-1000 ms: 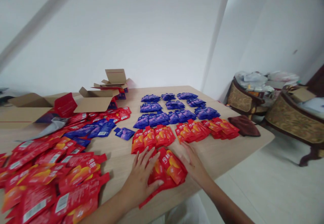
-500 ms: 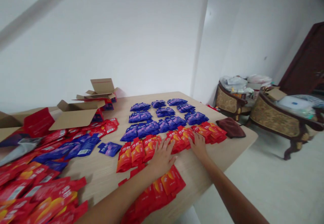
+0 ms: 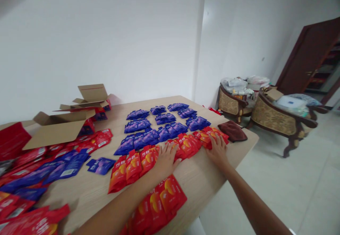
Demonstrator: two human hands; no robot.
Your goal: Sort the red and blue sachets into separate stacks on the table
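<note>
Across the table runs a row of red-orange pouches in overlapping groups. My left hand (image 3: 165,159) lies with fingers spread over the gap between the left group of red pouches (image 3: 133,166) and the middle group (image 3: 188,144). On the right group of red pouches (image 3: 204,138), my right hand (image 3: 218,152) rests flat, fingers apart. Neither hand grasps a pouch. Behind this row sit several bundles of purple pouches (image 3: 174,130). Another overlapping set of red pouches (image 3: 159,201) lies nearer me, partly hidden by my left forearm.
A single purple pouch (image 3: 101,166) lies left of the row. Loose red pouches (image 3: 34,221) and purple pouches (image 3: 70,166) pile up at left, beside open cardboard boxes (image 3: 62,127). A folded brown cloth (image 3: 232,131) lies near the table's right edge. Loaded armchairs (image 3: 276,118) stand beyond.
My right hand has slid right, from the middle group of red pouches to the right group. My left hand stays near the same gap. The view has turned slightly right.
</note>
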